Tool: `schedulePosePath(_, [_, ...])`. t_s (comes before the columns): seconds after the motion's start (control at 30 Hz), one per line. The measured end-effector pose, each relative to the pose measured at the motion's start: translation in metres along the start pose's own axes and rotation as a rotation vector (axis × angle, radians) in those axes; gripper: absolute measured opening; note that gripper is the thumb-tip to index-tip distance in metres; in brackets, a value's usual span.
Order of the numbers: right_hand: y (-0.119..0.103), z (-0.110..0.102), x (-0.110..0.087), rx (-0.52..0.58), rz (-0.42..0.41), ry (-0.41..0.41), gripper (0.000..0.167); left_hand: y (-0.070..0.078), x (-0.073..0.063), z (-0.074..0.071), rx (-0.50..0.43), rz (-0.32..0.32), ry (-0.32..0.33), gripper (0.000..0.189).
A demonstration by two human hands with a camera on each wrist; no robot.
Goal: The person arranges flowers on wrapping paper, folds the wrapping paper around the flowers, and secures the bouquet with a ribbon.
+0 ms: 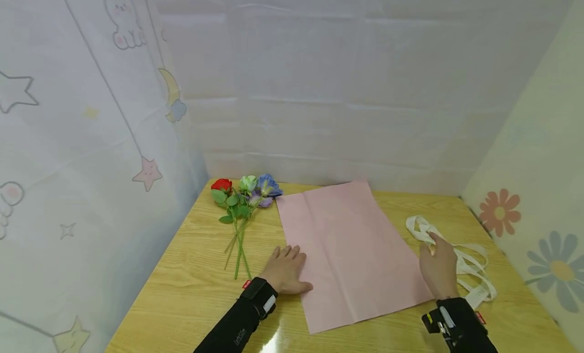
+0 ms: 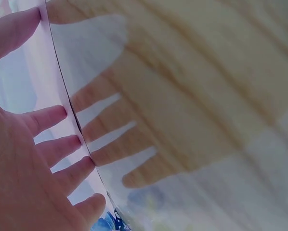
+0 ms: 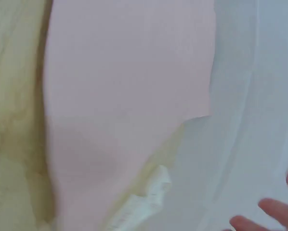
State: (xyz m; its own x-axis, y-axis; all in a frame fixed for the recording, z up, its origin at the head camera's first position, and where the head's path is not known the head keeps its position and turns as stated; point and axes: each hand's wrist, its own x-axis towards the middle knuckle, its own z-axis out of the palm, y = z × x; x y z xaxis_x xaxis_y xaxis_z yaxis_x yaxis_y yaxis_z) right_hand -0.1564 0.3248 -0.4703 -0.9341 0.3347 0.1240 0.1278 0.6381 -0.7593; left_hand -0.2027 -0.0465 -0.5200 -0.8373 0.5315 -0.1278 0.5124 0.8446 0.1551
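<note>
A sheet of pink wrapping paper lies at a slant on the wooden table, with a lengthwise crease. My left hand rests on its left edge, fingers spread and thumb pointing right over the paper. The left wrist view shows the fingertips right at that edge. Near the paper's right corner is my right hand, overlapping a loosely looped white ribbon in the head view. In the right wrist view its fingertips stand apart with nothing between them.
Left of the paper lie several flowers with green stems: a red rose, a pale green bloom and a blue one, with purple petals below. White hanging sheets enclose the table at the back and both sides.
</note>
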Motion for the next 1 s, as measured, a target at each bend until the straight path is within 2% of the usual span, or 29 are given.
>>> schedulePosePath(0.1, [-0.008,0.019,-0.002,-0.234,-0.097,-0.213,0.074,-0.002,0.001,0.002,0.007,0.0,-0.004,0.086])
schedulePosePath(0.17, [-0.009,0.035,-0.008,-0.363,-0.1,-0.372,0.093,-0.003,0.001,0.002,0.009,-0.002,-0.004,0.086])
schedulePosePath(0.23, [-0.009,0.05,-0.014,-0.464,-0.068,-0.479,0.106,-0.003,0.0,0.002,0.016,-0.003,0.002,0.086])
schedulePosePath(0.3, [-0.007,0.062,-0.02,-0.52,-0.056,-0.505,0.11,-0.002,-0.001,0.002,0.027,-0.005,0.012,0.086])
schedulePosePath(0.4, [-0.006,0.07,-0.023,-0.549,-0.064,-0.492,0.109,0.0,-0.004,0.001,0.045,-0.006,0.025,0.086])
schedulePosePath(0.57, [-0.003,0.069,-0.015,-0.534,-0.091,-0.524,0.109,0.0,-0.006,-0.002,0.05,-0.009,0.027,0.087])
schedulePosePath(0.77, [0.003,0.07,-0.005,-0.529,-0.141,-0.556,0.108,-0.01,0.0,0.001,0.028,-0.002,0.059,0.089])
schedulePosePath(1.0, [0.018,0.07,0.009,-0.485,-0.233,-0.594,0.109,-0.023,0.004,-0.006,-0.053,-0.072,0.019,0.096])
